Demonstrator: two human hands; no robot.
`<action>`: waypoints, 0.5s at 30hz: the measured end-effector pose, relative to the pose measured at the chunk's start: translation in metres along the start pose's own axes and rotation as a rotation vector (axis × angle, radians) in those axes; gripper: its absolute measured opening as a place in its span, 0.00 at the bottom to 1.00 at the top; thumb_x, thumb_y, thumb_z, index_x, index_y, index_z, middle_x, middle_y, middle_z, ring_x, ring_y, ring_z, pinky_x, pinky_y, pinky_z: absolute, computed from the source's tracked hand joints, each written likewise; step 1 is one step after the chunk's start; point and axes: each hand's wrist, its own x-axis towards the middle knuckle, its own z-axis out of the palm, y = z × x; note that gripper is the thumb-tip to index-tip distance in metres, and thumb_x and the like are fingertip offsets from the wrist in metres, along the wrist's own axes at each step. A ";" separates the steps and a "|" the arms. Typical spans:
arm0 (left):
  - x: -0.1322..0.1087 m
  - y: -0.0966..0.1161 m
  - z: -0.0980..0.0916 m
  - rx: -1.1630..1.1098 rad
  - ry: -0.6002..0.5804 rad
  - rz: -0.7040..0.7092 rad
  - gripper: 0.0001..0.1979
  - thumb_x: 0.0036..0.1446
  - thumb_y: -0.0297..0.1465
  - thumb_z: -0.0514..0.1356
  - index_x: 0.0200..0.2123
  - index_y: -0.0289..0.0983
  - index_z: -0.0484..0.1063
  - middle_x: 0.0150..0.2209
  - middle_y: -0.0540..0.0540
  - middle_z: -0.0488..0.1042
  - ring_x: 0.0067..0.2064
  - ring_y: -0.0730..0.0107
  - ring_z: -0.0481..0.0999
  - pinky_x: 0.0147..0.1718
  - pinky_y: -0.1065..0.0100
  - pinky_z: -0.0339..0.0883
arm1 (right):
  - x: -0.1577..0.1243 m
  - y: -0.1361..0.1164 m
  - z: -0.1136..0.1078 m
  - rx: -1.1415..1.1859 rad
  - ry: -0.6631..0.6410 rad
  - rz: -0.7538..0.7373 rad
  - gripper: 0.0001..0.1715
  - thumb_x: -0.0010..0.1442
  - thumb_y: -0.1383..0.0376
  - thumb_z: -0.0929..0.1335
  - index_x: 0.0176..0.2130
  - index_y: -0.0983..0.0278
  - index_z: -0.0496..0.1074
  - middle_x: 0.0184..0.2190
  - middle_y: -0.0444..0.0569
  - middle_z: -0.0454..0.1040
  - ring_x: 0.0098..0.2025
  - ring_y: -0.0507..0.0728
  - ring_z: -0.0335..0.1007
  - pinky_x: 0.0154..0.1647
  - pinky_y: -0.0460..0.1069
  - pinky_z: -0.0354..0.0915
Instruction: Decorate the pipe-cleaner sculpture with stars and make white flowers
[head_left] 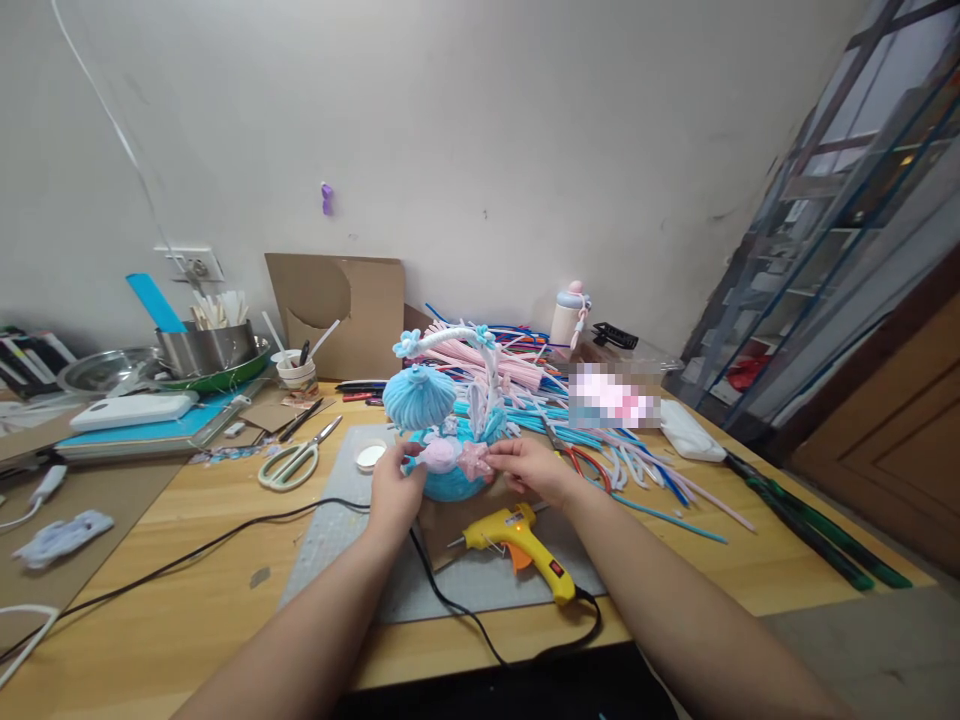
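Note:
A fuzzy blue pipe-cleaner craft [454, 484] stands in front of me, with a ribbed blue dome [418, 397] at its upper left. A white arched stem [450, 342] with small blue flowers curves over it. My left hand [396, 487] grips the craft's left side, thumb and fingers beside a pale lilac rounded piece [441, 456]. On the other side my right hand [529, 468] pinches a pink star-shaped piece [475, 460] at the craft's front. The fingers partly hide where these pieces meet the base.
A yellow hot glue gun [517, 540] lies on the grey cutting mat [330, 550], its black cord [217, 545] crossing the table. Scissors [298, 464] lie left; bundled pipe cleaners [502, 365] are behind the craft. Green-handled long cutters [810, 520] and a white glasses-case-like object [691, 432] are right.

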 end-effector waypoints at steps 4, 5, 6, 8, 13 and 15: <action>0.003 -0.004 0.003 0.144 0.040 0.032 0.12 0.45 0.27 0.56 0.36 0.37 0.71 0.39 0.43 0.74 0.44 0.55 0.69 0.45 0.54 0.62 | 0.011 0.000 0.008 -0.141 0.024 0.040 0.17 0.53 0.54 0.68 0.33 0.66 0.75 0.25 0.44 0.75 0.12 0.44 0.51 0.13 0.43 0.46; 0.003 -0.004 0.003 0.172 0.038 0.036 0.12 0.45 0.27 0.56 0.37 0.37 0.71 0.39 0.43 0.74 0.44 0.55 0.70 0.45 0.54 0.62 | 0.014 0.002 0.009 -0.188 0.047 0.042 0.16 0.54 0.56 0.67 0.34 0.66 0.75 0.24 0.44 0.75 0.12 0.45 0.52 0.13 0.43 0.47; 0.003 -0.004 0.004 0.198 0.034 0.040 0.12 0.46 0.27 0.56 0.37 0.38 0.71 0.40 0.43 0.74 0.45 0.55 0.70 0.45 0.55 0.63 | 0.017 0.004 0.010 -0.239 0.078 0.038 0.14 0.55 0.57 0.66 0.34 0.65 0.76 0.24 0.44 0.76 0.13 0.46 0.54 0.14 0.43 0.48; 0.002 -0.004 0.005 0.249 0.024 0.049 0.13 0.47 0.27 0.56 0.38 0.38 0.71 0.41 0.43 0.75 0.45 0.56 0.71 0.45 0.55 0.63 | 0.020 0.008 0.010 -0.343 0.157 0.007 0.12 0.55 0.61 0.66 0.35 0.64 0.76 0.25 0.45 0.77 0.18 0.48 0.62 0.18 0.44 0.54; 0.001 -0.002 0.005 0.383 -0.008 0.067 0.17 0.46 0.27 0.57 0.43 0.38 0.71 0.42 0.42 0.74 0.47 0.55 0.71 0.45 0.56 0.64 | 0.009 0.007 0.003 -0.590 0.314 -0.089 0.13 0.57 0.64 0.64 0.37 0.62 0.77 0.28 0.46 0.79 0.32 0.54 0.72 0.34 0.46 0.61; 0.001 0.000 0.003 0.446 -0.014 0.073 0.21 0.44 0.25 0.58 0.45 0.39 0.70 0.43 0.42 0.74 0.48 0.52 0.71 0.45 0.56 0.64 | 0.001 0.002 0.000 -0.682 0.352 -0.101 0.12 0.56 0.64 0.64 0.35 0.62 0.77 0.28 0.46 0.78 0.32 0.54 0.71 0.33 0.46 0.59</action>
